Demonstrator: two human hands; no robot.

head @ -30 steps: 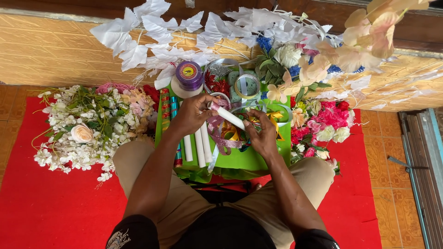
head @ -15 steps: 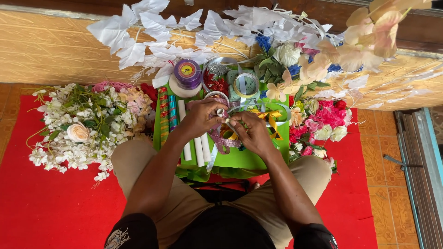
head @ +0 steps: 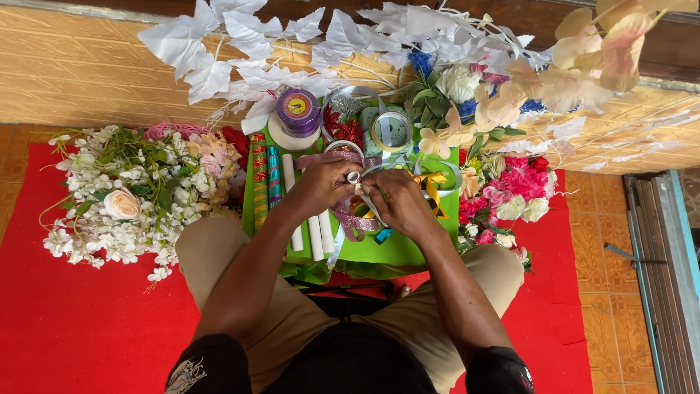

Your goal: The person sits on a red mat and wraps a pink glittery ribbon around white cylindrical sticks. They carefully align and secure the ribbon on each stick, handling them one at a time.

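Left hand: fingers pinch white roll.
Right hand: fingers grip ribbon (keep it taut, I judge).
Under: green tray.

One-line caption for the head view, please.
Seated person's left hand and right hand meet over a green tray, working a pinkish ribbon amid artificial flowers.

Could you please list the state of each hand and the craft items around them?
left hand: pinching the white tube
right hand: closed on the white tube
white tube: held between both hands
purple ribbon spool: wound, upright
white sticks: lying on green tray
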